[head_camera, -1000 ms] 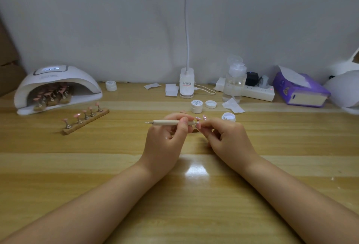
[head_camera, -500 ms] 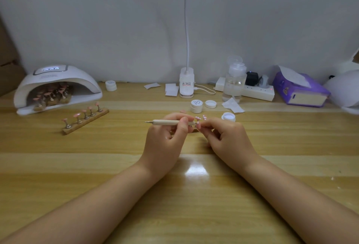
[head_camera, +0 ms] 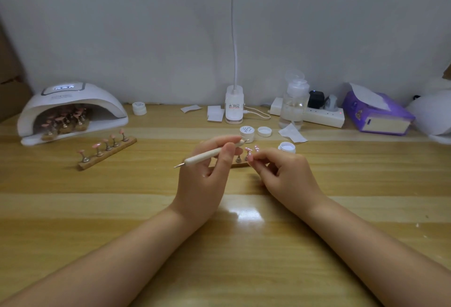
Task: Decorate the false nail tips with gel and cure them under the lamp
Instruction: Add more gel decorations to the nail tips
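My left hand (head_camera: 205, 174) grips a white dotting pen (head_camera: 210, 154), its metal tip pointing down-left. My right hand (head_camera: 285, 172) has curled fingertips at a pink nail tip (head_camera: 249, 150) on a wooden holder strip (head_camera: 238, 163) that my hands mostly hide. An open gel pot (head_camera: 286, 147) stands just right of the hands. A second wooden strip (head_camera: 107, 152) with several pink tips lies to the left. The white curing lamp (head_camera: 70, 108) at far left holds more tip stands inside.
A closed gel pot (head_camera: 247, 133) and a loose lid (head_camera: 264, 131) sit behind my hands. Along the wall stand a desk lamp base (head_camera: 234, 106), pump bottle (head_camera: 294, 104), power strip (head_camera: 324, 115), purple tissue box (head_camera: 378, 116) and a small jar (head_camera: 139, 108).
My left hand has tilted the pen from level to slanting, its tip dropping down-left, and drawn slightly away from my right hand, uncovering part of the holder strip.
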Available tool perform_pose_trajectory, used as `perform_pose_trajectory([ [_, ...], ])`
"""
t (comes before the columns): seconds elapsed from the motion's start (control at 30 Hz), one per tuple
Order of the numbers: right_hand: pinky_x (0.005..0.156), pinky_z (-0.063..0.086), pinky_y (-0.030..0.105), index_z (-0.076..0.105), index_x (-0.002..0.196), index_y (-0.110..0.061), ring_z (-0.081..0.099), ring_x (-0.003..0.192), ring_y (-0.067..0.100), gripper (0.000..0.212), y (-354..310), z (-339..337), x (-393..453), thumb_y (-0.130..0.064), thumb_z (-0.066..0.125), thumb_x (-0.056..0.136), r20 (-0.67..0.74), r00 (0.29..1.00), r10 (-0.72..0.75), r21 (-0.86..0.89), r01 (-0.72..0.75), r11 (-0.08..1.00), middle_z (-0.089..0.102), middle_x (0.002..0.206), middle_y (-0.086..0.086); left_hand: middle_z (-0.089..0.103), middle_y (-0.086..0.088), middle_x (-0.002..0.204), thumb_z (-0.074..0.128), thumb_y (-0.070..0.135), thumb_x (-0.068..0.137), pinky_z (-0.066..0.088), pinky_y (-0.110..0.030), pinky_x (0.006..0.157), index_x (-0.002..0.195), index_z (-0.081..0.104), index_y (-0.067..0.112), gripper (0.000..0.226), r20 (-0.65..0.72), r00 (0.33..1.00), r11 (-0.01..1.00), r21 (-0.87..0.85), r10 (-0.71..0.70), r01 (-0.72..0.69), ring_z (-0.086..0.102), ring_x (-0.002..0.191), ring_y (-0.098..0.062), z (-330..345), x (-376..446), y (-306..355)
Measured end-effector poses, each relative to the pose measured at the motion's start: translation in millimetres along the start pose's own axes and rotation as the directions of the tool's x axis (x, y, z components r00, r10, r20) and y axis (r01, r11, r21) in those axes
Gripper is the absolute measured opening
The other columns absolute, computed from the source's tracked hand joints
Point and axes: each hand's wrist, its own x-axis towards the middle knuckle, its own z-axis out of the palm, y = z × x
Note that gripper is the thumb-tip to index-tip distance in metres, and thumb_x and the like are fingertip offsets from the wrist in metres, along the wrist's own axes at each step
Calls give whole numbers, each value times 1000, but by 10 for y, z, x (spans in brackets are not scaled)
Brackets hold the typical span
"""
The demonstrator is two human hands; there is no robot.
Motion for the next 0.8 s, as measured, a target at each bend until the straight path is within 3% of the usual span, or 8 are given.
perform_pose_trajectory([
  [0.13,51,41,20,71,84,-14,54,51,12,3,9,8,0,-15,69,85,-12,1000,11,29,-10,1000,62,63,-11,70,-8,96,50,13,92,48,-14,73,102,65,12,18,-4,1000,1000,-6,1,-1,69,87,-9,9,0,11],
  [0.23,53,44,19,71,84,-13,59,55,11,3,5,5,-7,-14,68,85,-24,1000,-2,48,3,999,68,70,-5,70,-2,89,49,15,92,49,-16,71,95,66,13,17,-20,1000,1000,11,-13,13,69,82,-10,5,5,7],
  [0.37,55,40,8,71,86,-11,58,56,-5,4,-6,-2,-10,-12,67,86,-28,1000,-7,75,9,997,68,76,-12,69,6,79,49,18,91,50,-17,69,87,65,21,17,-16,1000,997,67,-27,28,68,76,-9,12,3,0],
  [0.5,56,40,6,71,86,-9,57,56,-10,5,-21,-6,-10,-11,67,85,-25,1000,-11,76,13,997,63,74,-16,69,10,82,49,18,90,51,-18,69,84,64,24,17,23,999,995,103,-22,20,68,74,-6,17,-7,0],
  [0.8,55,47,18,72,88,-9,59,54,6,6,-34,-14,-7,-11,67,86,-13,1000,-21,56,22,998,67,75,-11,69,20,80,49,16,90,48,-10,66,84,64,24,18,60,998,995,98,-25,19,68,74,-1,24,-12,18],
])
